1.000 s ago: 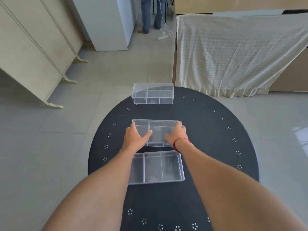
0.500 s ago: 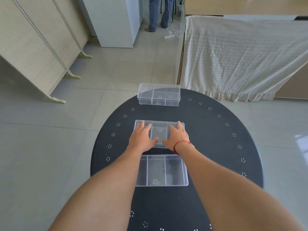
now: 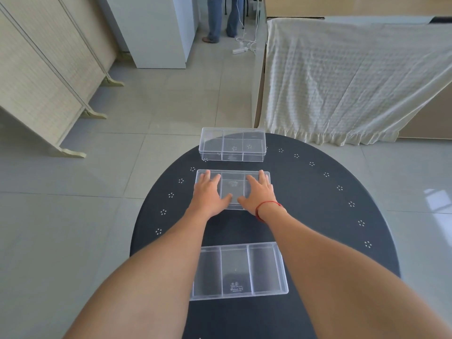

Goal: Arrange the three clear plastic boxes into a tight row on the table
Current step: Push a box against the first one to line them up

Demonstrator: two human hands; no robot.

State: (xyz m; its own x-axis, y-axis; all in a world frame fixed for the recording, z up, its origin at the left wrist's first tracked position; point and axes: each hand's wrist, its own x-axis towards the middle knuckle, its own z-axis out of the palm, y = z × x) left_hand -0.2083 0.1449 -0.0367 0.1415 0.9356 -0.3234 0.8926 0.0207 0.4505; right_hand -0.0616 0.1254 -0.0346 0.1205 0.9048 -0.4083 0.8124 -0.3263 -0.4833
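Note:
Three clear plastic boxes with three compartments each lie on a round black table (image 3: 318, 216), one behind the other. The far box (image 3: 232, 144) sits at the table's back edge. The middle box (image 3: 233, 189) lies a small gap in front of it. My left hand (image 3: 208, 192) and my right hand (image 3: 259, 192) press flat on its lid, fingers reaching its far edge, thumbs pointing inward. The near box (image 3: 237, 270) lies between my forearms, a wide gap behind the middle one.
A cream cloth (image 3: 342, 81) drapes over furniture beyond the table on the right. A folding screen (image 3: 36, 81) stands at the left, a white cabinet (image 3: 151, 30) behind it. A person's legs (image 3: 220, 18) and a power strip (image 3: 238, 50) are on the far floor.
Both hands went from gripping the middle box's ends to lying flat on its lid. The box slid away from the near box, toward the far one.

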